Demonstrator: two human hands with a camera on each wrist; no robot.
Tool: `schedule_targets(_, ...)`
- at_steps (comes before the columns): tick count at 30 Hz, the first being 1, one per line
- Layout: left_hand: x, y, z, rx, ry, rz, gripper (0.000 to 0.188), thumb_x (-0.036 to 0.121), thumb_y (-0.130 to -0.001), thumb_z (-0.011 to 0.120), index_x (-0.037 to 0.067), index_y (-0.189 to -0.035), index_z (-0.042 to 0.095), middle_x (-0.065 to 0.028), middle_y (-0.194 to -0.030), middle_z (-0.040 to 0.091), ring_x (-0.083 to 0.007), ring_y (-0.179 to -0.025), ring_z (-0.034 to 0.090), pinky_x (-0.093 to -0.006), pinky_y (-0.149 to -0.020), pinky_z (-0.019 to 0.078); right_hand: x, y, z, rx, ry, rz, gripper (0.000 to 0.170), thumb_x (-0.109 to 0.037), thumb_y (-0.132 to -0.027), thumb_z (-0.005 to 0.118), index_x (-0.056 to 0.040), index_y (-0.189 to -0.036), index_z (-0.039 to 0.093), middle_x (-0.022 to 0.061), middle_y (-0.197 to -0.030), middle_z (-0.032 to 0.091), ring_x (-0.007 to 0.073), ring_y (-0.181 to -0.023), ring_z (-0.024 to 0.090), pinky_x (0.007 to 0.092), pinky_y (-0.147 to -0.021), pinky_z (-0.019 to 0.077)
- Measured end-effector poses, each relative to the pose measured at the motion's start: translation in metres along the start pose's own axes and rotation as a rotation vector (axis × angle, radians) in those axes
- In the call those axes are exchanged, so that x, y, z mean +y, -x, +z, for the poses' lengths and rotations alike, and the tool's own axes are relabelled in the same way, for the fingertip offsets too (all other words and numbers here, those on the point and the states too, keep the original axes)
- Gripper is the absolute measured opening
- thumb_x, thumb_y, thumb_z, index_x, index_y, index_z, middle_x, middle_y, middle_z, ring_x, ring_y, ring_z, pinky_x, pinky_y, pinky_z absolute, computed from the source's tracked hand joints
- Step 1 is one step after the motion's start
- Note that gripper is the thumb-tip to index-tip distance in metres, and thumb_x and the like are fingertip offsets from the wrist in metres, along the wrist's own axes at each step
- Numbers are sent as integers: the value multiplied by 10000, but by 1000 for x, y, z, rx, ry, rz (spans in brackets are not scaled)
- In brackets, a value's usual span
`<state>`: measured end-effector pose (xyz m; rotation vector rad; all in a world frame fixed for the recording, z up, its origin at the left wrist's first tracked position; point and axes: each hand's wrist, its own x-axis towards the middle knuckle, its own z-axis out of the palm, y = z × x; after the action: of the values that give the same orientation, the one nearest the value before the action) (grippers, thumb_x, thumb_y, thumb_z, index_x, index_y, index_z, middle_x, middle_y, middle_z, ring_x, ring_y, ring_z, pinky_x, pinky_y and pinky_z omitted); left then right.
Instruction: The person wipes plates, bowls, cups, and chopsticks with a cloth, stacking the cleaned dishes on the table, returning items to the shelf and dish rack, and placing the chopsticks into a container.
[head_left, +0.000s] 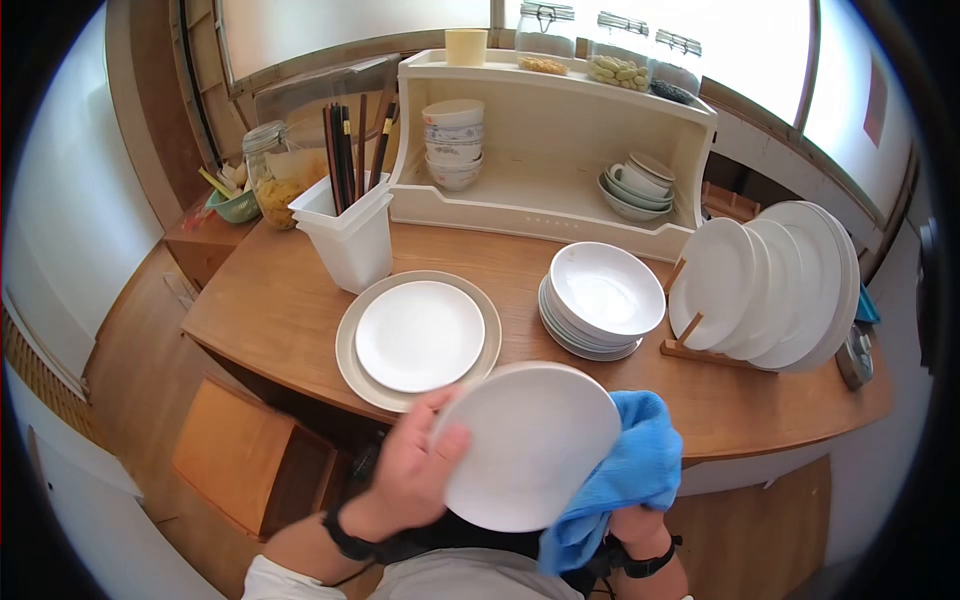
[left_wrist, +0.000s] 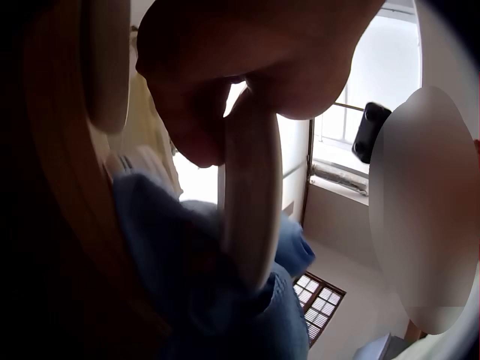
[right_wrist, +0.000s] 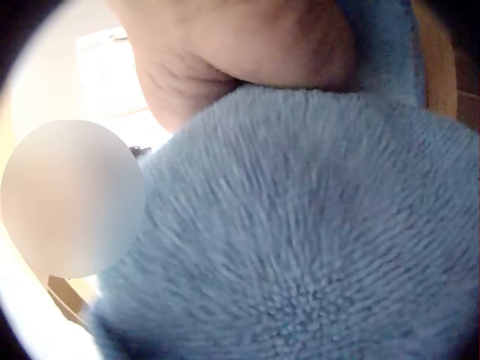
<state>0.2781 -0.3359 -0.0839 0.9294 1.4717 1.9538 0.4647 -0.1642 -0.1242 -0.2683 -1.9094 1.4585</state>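
My left hand [head_left: 415,465] grips a white plate [head_left: 530,445] by its left edge, thumb over the face, above the table's front edge. The left wrist view shows the same plate [left_wrist: 253,195] edge-on between thumb and fingers. A blue cloth [head_left: 635,460] is in my right hand [head_left: 640,525], wrapped against the plate's right edge; most of the fingers are hidden by it. Close up in the right wrist view, the ribbed cloth [right_wrist: 300,210] fills the frame below my right hand [right_wrist: 255,45].
Behind the held plate lie a white plate [head_left: 420,335] on a beige one [head_left: 347,350] and a stack of bowls [head_left: 605,290]. Plates stand in a wooden rack [head_left: 700,350] at right. A white chopstick holder [head_left: 345,235] and a shelf [head_left: 550,155] with bowls stand behind.
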Motion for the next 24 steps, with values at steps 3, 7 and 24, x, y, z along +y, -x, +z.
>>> schedule_targets(3,-19,21,11,-156,140,-76,482,218,-971,547,-26,-1359,396,-84,-1197,558,-140,-1077,517,-295,-951,404,3,4,-1,-12,179,-66,444,-162,-846,703,-28,-1240,547,89,-1155,604,181,-1062,569,359,-929,456)
schedule_targets(7,-19,29,22,-330,877,-464,576,293,-1003,464,6,-1454,249,-123,-1374,428,-190,-1244,439,-345,-1044,351,17,17,-11,-15,579,-14,428,-142,-861,663,-53,-1262,543,105,-1175,606,234,-1073,583,359,-942,451)
schedule_targets(24,-8,13,36,-211,579,84,726,435,-998,405,-20,-1491,126,-168,-1512,245,-244,-1381,286,-377,-1129,220,-30,-69,36,-206,888,-246,391,-118,-885,604,-71,-1268,542,117,-1177,600,253,-1070,587,356,-940,452)
